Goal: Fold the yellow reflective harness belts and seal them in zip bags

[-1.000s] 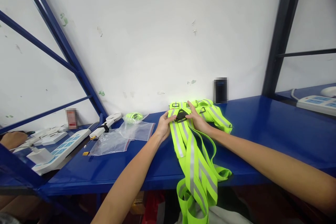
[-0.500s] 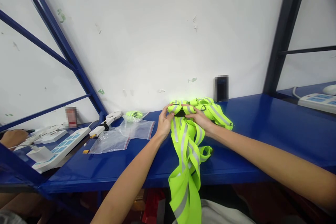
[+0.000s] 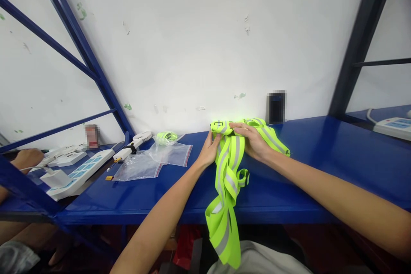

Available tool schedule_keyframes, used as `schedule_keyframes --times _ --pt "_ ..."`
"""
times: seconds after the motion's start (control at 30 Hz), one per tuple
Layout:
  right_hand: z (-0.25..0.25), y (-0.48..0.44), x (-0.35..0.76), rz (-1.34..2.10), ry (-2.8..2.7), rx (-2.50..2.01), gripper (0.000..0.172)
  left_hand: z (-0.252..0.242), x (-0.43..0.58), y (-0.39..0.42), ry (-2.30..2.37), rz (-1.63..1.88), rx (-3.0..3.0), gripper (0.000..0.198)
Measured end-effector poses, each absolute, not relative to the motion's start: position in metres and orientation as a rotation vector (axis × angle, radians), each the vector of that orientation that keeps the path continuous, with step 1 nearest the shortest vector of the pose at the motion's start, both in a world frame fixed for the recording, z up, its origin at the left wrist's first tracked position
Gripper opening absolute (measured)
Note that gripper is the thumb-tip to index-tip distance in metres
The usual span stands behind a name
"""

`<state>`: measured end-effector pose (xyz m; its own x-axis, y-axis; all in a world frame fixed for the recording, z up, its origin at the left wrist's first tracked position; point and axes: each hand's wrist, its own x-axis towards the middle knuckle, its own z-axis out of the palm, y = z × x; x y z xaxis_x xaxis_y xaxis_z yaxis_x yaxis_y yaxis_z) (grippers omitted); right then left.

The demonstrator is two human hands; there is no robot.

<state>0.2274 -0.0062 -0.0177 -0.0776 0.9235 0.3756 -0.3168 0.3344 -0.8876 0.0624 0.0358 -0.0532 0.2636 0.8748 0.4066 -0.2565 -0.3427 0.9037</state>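
Note:
Bright yellow-green reflective straps [image 3: 229, 171] with silver stripes lie bunched on the blue table and hang over its front edge. Their upper end is folded into a thick bundle with a small dark buckle on top. My left hand [image 3: 210, 150] grips the bundle's left side, thumb in front and fingers behind it. Across the right part of the bundle, my right hand [image 3: 252, 139] is closed, its fingers over the top and its thumb hidden. More of the straps [image 3: 271, 139] spread out behind and right of my right hand.
Clear zip bags [image 3: 141, 167], one holding a yellow-green strap roll [image 3: 167, 136], lie left on the blue table [image 3: 308, 167]. Beside them are a white handheld fan [image 3: 141, 137] and a power strip [image 3: 83, 175]. A dark phone-like object [image 3: 276, 108] leans on the wall. Another person's hand [image 3: 28, 158] is far left.
The folded upper end has been pressed flatter, and the dark gap in its front no longer shows. My right hand has moved over its top. The hanging straps have drawn upward a little.

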Motion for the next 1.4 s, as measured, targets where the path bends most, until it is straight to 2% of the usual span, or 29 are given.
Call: schedule_keyframes --times 0.13,0.27,0.43,0.53,0.6,0.67,0.7,0.83,1.0,1.1,1.17,1.33,1.4 --pt "-0.016 -0.005 0.233 0.889 -1.428 -0.648 0.045 -0.056 0.066 0.036 0.656 1.152 1.328 0.051" --pt "-0.016 -0.005 0.24 0.55 -1.635 -0.713 0.05 -0.051 0.071 0.028 0.628 1.044 1.174 0.051" --pt "-0.021 -0.003 0.242 0.319 -1.792 -0.753 0.051 -0.04 0.072 0.02 0.483 0.976 1.014 0.069" --pt "-0.027 0.0 0.241 0.299 -1.881 -0.741 0.057 -0.041 0.068 0.022 0.515 1.029 1.06 0.055" --pt "-0.031 0.003 0.24 0.4 -1.831 -0.799 0.074 -0.044 0.065 0.025 0.568 1.076 1.1 0.045" --pt "-0.034 0.007 0.238 0.586 -1.701 -0.887 0.086 -0.045 0.061 0.028 0.576 1.117 1.132 0.045" --pt "-0.035 0.008 0.237 0.702 -1.634 -0.917 0.085 -0.045 0.06 0.029 0.567 1.133 1.145 0.046" --pt "-0.038 0.007 0.232 1.139 -1.414 -0.89 0.062 -0.044 0.057 0.032 0.567 1.152 1.164 0.05" --pt "-0.032 0.0 0.234 1.422 -1.328 -0.713 0.045 -0.045 0.054 0.04 0.572 1.191 1.211 0.042" --pt "-0.027 -0.002 0.236 1.466 -1.341 -0.662 0.043 -0.046 0.052 0.043 0.596 1.238 1.247 0.036" --pt "-0.026 -0.001 0.236 1.448 -1.32 -0.691 0.036 -0.047 0.053 0.044 0.585 1.26 1.272 0.037" --pt "-0.029 0.004 0.234 1.402 -1.243 -0.702 0.025 -0.051 0.064 0.041 0.535 1.346 1.131 0.063" --pt "-0.031 0.007 0.233 1.362 -1.189 -0.71 0.024 -0.051 0.069 0.039 0.517 1.353 1.017 0.066"
